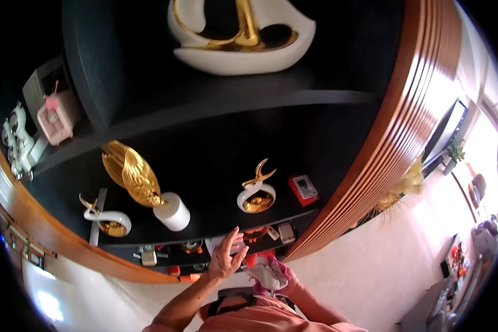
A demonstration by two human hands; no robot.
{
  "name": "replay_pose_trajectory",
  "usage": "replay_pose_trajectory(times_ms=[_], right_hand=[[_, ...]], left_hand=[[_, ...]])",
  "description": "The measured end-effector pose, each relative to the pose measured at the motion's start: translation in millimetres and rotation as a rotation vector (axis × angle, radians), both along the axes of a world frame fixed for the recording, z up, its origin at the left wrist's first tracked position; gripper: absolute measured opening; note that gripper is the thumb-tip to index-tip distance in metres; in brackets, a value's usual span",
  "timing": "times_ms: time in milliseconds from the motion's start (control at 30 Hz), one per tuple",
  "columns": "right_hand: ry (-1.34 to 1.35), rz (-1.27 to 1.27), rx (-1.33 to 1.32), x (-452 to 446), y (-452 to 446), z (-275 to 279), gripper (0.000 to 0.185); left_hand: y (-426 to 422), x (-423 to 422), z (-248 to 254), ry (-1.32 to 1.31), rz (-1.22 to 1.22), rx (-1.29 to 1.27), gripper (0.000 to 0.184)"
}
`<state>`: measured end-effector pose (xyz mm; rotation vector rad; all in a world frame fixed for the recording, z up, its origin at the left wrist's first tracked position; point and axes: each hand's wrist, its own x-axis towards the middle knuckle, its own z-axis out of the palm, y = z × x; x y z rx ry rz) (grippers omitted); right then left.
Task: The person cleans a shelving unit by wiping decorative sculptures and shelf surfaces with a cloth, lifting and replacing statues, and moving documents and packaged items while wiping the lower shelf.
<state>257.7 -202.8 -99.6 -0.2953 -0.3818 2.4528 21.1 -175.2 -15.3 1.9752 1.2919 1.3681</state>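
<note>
My left hand (226, 257) is raised in front of the dark shelf with its fingers apart and nothing in it. Beside it, lower and to the right, my right hand (292, 283) grips a crumpled grey-white cloth (268, 274) with a pink edge. Above my hands, a white and gold swan figurine (256, 199) stands on the shelf, with a red box (303, 191) at its right. Left of them are a white cylinder base (172, 212) topped by a golden leaf-like ornament (131, 172) and a second swan figurine (112, 221).
A large white and gold boat-shaped ornament (243, 58) stands on the upper shelf (216, 102). A pink box-shaped item (56, 119) sits at the left. Ribbed wooden trim (371, 149) edges the cabinet's right side. Small items fill a lower shelf, including a cream box (149, 258).
</note>
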Motion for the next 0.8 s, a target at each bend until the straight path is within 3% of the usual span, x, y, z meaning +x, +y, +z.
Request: replay_pose_trajectory(times_ms=[67, 133, 200, 367, 400, 467, 567, 600, 633, 700, 733, 800], right_hand=[[-0.158, -0.040, 0.137, -7, 0, -6, 0.061], [-0.224, -0.016, 0.111, -8, 0, -10, 0.061], [-0.439, 0.096, 0.346, -6, 9, -15, 0.062], [0.005, 0.241, -0.401, -12, 21, -34, 0.067], [0.004, 0.259, -0.379, -11, 20, -36, 0.068], [0.141, 0.393, -0.170, -18, 28, -13, 0.069], [-0.461, -0.017, 0.206, -29, 26, 13, 0.059], [-0.610, -0.050, 0.305, -35, 31, 15, 0.039], [-0.941, -0.054, 0.764, -47, 35, 67, 0.023], [-0.938, -0.094, 1.253, -66, 52, 99, 0.025], [-0.902, -0.279, 1.739, -78, 75, 98, 0.026], [-0.971, -0.481, 2.036, -119, 97, 121, 0.034]], left_hand=[[-15, -1, -2, -0.028, 0.053, 0.011, 0.067], [-32, -6, -12, -0.021, 0.125, -0.015, 0.063], [-58, -10, -26, -0.044, 0.165, -0.111, 0.061], [-147, -33, -119, 0.009, 0.360, -0.576, 0.056], [-166, -35, -136, 0.082, 0.440, -0.680, 0.053], [-217, -39, -191, 0.083, 0.578, -0.956, 0.048], [-268, -29, -220, 0.009, 0.727, -1.081, 0.046], [-280, -26, -229, -0.007, 0.731, -1.070, 0.047], [-292, -21, -239, -0.026, 0.735, -1.063, 0.048], [-296, -3, -221, -0.019, 0.818, -0.977, 0.045], [-293, -1, -224, -0.082, 0.806, -1.001, 0.041], [-296, 6, -230, -0.047, 0.758, -0.904, 0.035]])
